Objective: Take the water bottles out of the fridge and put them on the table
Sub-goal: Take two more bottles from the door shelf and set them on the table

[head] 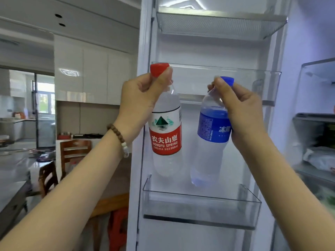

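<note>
I hold two water bottles up in front of the open fridge door (204,51). My left hand (139,100) grips the neck of a clear bottle with a red cap and red label (165,134). My right hand (243,113) pinches the neck of a bottle with a blue cap and blue label (210,140), which hangs slightly tilted. Both bottles hang in the air just above the clear lower door bin (201,209), touching nothing. The table (16,171) lies far to the left, partly cut off by the frame.
The fridge's inner shelves (315,120) at the right hold bagged food. Wooden chairs (75,153) stand by the table on the left, and a red stool (117,225) sits low beside the fridge door. White wall cabinets (90,75) fill the background.
</note>
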Demonstrator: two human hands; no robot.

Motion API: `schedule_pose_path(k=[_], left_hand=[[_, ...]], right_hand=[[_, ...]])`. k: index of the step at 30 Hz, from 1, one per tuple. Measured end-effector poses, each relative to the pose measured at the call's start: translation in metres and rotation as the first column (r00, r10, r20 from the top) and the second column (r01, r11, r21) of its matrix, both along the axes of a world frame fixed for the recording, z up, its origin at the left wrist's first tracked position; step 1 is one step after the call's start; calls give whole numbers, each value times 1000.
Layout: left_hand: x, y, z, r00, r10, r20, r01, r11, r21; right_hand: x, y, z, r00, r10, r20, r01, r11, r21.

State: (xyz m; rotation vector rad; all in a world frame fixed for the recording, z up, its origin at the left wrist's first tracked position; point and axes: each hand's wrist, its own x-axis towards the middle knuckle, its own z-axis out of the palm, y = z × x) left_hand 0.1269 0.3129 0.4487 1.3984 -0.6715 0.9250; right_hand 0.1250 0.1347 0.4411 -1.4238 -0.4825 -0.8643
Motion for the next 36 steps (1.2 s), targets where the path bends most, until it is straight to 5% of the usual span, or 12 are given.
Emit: schedule_pose_path(k=[6, 17, 36], left_hand=[[8, 91, -13, 995, 60, -77, -63, 997, -42], [66, 303, -63, 958, 206, -197, -193, 978, 85], [314, 531, -220, 766, 377, -521, -341, 925, 167]], right_hand=[[20, 93, -17, 965, 230, -129, -227, 973, 38], [101, 322, -63, 911, 338, -236, -319, 941, 113], [395, 547, -201, 808, 332, -486, -404, 913, -49]])
